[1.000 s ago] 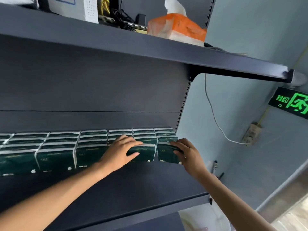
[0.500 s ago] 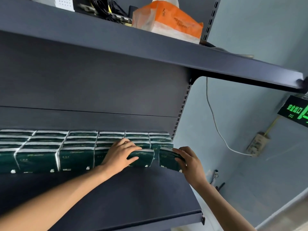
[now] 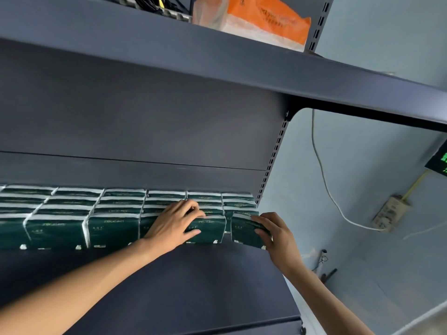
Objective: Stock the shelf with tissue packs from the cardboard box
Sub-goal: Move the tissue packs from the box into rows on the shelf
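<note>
Left hand [image 3: 176, 226] flat, fingers spread and straight, pressing front of green tissue packs [image 3: 111, 228] rowed along shelf [image 3: 193, 286] back edge. Right hand [image 3: 275, 235] curled around tilted end pack [image 3: 243, 232] at shelf's right edge. Both forearms extended upward.

This looks like a shop or its stockroom. A dark grey metal retail shelf [image 3: 193, 286] hangs on a slotted upright post [image 3: 273, 163], with many identical dark green plastic-wrapped tissue packs [image 3: 111, 228] ranged in neat rows along its back. On the pale blue wall beside it, a green-lit exit sign [image 3: 439, 162] is mounted, as in commercial premises.
</note>
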The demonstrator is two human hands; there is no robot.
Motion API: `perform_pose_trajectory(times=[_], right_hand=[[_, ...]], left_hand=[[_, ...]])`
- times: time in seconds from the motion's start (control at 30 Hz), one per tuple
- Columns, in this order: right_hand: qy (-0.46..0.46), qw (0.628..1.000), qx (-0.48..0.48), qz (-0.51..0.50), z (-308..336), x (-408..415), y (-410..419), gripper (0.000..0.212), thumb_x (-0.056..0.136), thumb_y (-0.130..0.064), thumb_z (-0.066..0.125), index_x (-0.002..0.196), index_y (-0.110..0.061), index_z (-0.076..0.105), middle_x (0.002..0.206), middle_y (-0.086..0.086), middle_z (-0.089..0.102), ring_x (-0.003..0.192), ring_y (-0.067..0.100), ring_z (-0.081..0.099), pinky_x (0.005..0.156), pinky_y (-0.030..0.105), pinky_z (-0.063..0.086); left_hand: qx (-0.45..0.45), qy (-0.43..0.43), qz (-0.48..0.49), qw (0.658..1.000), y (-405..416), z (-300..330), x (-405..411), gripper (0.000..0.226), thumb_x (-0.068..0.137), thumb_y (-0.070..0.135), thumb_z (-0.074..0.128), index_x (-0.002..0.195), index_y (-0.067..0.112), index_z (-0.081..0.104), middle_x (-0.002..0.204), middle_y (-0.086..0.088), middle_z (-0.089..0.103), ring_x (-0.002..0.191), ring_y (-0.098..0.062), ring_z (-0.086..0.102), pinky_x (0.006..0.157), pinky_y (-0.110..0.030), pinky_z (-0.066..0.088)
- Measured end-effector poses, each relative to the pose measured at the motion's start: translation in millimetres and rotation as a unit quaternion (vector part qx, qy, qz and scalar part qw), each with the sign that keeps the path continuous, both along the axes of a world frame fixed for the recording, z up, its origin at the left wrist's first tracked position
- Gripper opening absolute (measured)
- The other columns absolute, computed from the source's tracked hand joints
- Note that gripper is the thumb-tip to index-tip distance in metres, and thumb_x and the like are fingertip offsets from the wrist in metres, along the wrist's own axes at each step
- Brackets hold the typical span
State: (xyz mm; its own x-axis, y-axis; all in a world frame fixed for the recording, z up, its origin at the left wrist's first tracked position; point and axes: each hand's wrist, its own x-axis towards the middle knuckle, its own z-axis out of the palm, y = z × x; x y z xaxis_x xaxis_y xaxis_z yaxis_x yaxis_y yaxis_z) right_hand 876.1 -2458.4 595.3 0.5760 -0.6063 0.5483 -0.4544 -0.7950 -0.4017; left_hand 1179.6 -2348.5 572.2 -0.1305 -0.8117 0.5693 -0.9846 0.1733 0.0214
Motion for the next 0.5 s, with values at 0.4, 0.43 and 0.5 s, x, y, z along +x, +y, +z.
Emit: perform_pose_trajectory(times=[0.4, 0.43, 0.5], right_hand=[[-0.020, 0.999, 0.030, 0.024, -19, 15, -15, 0.030, 0.095, -0.010, 0.061, 0.120, -0.023, 0.069, 0.114, -0.024, 0.053, 0.106, 0.007, 0.055, 0.090, 0.017, 0.043], [-0.021, 0.999, 0.020, 0.024, -21, 17, -16, 0.030, 0.094, -0.010, 0.062, 0.120, -0.024, 0.069, 0.114, -0.024, 0.054, 0.107, 0.007, 0.053, 0.092, 0.014, 0.040], [-0.022, 1.000, -0.006, 0.015, -25, 21, -19, 0.033, 0.091, -0.007, 0.066, 0.119, -0.025, 0.070, 0.113, -0.021, 0.056, 0.106, 0.009, 0.050, 0.094, 0.011, 0.036]], left_hand=[[0.020, 0.005, 0.020, 1.000, -1, -2, 0, 0.042, 0.081, 0.046, 0.076, 0.115, 0.027, 0.062, 0.120, 0.008, 0.048, 0.107, -0.009, 0.054, 0.092, -0.027, 0.050], [0.021, 0.005, 0.021, 1.000, -1, -1, 0, 0.042, 0.081, 0.046, 0.076, 0.115, 0.027, 0.062, 0.119, 0.008, 0.049, 0.106, -0.009, 0.054, 0.091, -0.027, 0.050], [0.022, 0.005, 0.028, 0.999, -1, 0, -2, 0.041, 0.080, 0.047, 0.076, 0.113, 0.027, 0.062, 0.118, 0.008, 0.048, 0.105, -0.009, 0.054, 0.090, -0.027, 0.051]])
